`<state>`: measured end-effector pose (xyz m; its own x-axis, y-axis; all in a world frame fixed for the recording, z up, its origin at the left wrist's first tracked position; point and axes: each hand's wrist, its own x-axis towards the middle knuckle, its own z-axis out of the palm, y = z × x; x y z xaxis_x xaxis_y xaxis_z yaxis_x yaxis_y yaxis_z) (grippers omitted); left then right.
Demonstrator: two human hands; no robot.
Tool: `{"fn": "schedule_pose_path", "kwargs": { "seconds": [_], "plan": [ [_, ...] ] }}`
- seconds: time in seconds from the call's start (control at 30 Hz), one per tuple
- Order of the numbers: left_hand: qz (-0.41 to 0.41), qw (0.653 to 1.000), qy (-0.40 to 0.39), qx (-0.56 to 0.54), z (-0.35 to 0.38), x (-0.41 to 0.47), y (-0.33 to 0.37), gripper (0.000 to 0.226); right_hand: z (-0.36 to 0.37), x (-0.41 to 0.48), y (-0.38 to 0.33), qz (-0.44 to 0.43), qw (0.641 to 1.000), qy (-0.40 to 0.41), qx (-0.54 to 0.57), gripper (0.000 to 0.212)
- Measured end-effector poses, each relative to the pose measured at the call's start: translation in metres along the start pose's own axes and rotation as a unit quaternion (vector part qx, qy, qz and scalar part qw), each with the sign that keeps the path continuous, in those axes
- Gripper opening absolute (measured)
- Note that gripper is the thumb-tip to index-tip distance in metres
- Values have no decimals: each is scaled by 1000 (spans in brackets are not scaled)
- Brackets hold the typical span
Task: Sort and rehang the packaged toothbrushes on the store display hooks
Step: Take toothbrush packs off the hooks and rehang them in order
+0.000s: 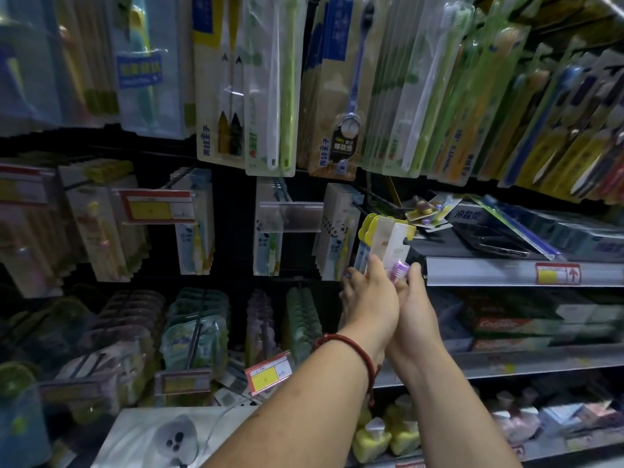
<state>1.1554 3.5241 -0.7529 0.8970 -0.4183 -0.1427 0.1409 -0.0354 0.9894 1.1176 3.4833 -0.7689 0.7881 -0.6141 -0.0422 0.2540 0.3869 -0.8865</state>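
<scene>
My two hands meet at the middle right of the head view, both gripping a small stack of packaged toothbrushes (388,239) with yellow card tops and a purple brush head showing. My left hand (369,297), with a red bracelet on its wrist, holds the stack from the left. From the right side my right hand (417,304) closes on the same stack. The stack stands upright beside a hook of panda-print toothbrush packs (337,236). Long toothbrush packs (270,82) hang on hooks in the row above.
A grey shelf (489,270) to the right carries loose toothbrush packs (427,212) and dark boxes. Price tags (153,207) stick out on hook ends. Lower hooks hold round green and purple packs (196,325). Yellow bottles (388,434) stand below my arms.
</scene>
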Motion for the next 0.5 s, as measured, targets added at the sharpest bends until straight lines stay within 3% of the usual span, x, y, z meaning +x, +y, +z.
{"fn": "schedule_pose_path", "kwargs": {
  "seconds": [0.5],
  "plan": [
    [10,1000,-8,-8,-2,-5,-5,74,6,-5,2,-4,1000,9,24,58]
  ]
}}
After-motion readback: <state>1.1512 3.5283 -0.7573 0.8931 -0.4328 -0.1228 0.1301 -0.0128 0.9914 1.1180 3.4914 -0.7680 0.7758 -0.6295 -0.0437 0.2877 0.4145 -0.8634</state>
